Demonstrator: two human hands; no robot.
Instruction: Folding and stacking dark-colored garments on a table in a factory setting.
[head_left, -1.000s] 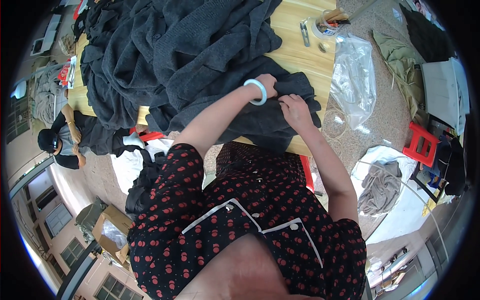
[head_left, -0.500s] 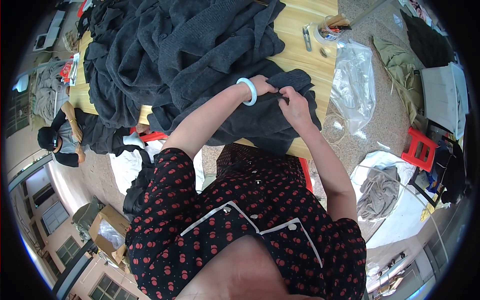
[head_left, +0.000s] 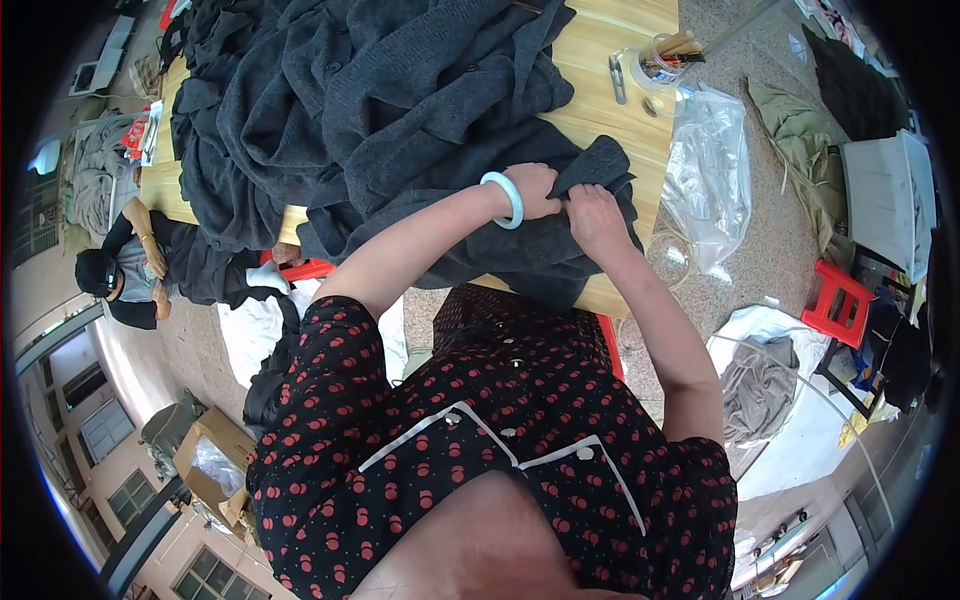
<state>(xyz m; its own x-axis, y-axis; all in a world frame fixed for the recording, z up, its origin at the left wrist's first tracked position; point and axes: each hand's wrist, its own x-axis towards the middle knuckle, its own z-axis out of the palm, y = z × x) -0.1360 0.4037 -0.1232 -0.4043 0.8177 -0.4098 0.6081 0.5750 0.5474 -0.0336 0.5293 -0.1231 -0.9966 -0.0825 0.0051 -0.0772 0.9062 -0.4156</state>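
Left hand (head_left: pixel 536 191) and right hand (head_left: pixel 599 222) side by side on dark garment (head_left: pixel 510 252), fingers curled; can't tell if gripping. Garment lies at near edge of surface (head_left: pixel 600 120), beside dark clothes pile (head_left: pixel 340 110).

Right: we see a clear jar of sticks (head_left: pixel 655 70), a small metal tool (head_left: pixel 618 79) beside it, a clear plastic bag (head_left: pixel 708 180), a red stool (head_left: pixel 842 303), grey cloth (head_left: pixel 758 395) on a white sheet (head_left: pixel 800 455). Left: we note a co-worker (head_left: pixel 130 300) in a black cap (head_left: pixel 96 273); an open cardboard box (head_left: pixel 232 437).
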